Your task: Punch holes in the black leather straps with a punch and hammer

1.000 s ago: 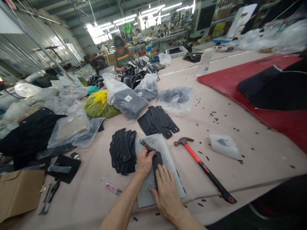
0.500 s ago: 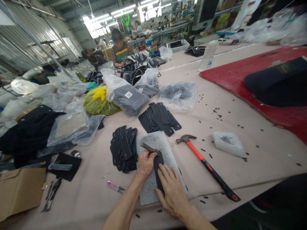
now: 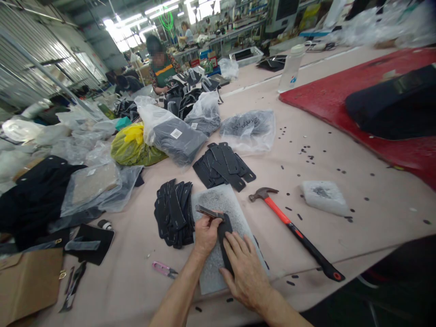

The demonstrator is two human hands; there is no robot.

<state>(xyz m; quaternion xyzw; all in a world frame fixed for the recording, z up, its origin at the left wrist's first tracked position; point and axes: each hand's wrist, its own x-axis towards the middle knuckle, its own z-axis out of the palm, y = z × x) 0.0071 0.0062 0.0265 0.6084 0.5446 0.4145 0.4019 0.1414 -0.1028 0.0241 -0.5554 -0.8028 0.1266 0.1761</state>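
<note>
Pinched in the fingers of my left hand (image 3: 205, 235) is a metal punch (image 3: 208, 210), lying slantwise over the upper end of a black strip (image 3: 225, 247). My right hand (image 3: 245, 268) lies flat along that strip, fingers stretched out and pressing it down. Underneath is a worn, speckled whitish board (image 3: 208, 272). Touching or close to the board's left side is a pile of black strips (image 3: 174, 213) with small slots at their ends. Another pile of black strips (image 3: 223, 164) lies beyond the board. The punch's working tip is hidden by my fingers.
A claw hammer (image 3: 289, 222) with a red and black handle lies right of the board. Beyond it are a whitish block (image 3: 323, 197) and scattered black bits. Pink thread snips (image 3: 164, 269) lie left. Plastic bags (image 3: 177, 136) stand behind; a person (image 3: 161, 68) works farther back.
The view has shifted slightly, so the background sits a little higher and farther left. My hands, the punch and the strip stay almost in the same place on the board.
</note>
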